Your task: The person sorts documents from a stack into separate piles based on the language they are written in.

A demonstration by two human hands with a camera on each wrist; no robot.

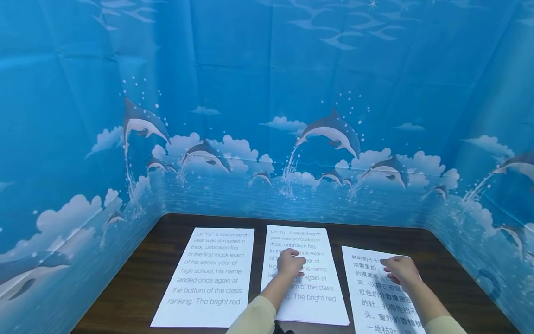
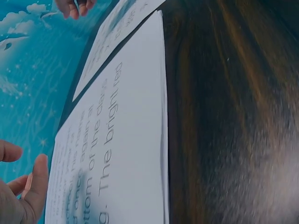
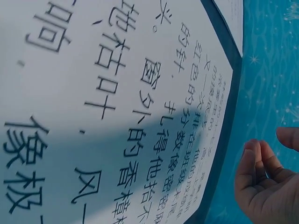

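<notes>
My left hand [image 1: 290, 263] hovers over the middle stack of printed pages [image 1: 317, 311], its fingers loosely bent with nothing between them. In the left wrist view the thumb and fingers of that hand [image 2: 23, 198] stand apart beside the pages, whose edge [image 2: 164, 140] shows several layers. Over the page with large Chinese text [image 1: 367, 297], my right hand [image 1: 402, 270] hangs with relaxed, curled fingers and holds nothing. The right wrist view shows a gap between its thumb and fingers [image 3: 250, 161], and a shadow falls across the Chinese page [image 3: 93, 140].
Another white page with English text [image 1: 208, 278] lies to the left on the dark wood table [image 1: 137, 269]. A blue curtain with dolphins and clouds [image 1: 250, 93] encloses the table's back and both sides.
</notes>
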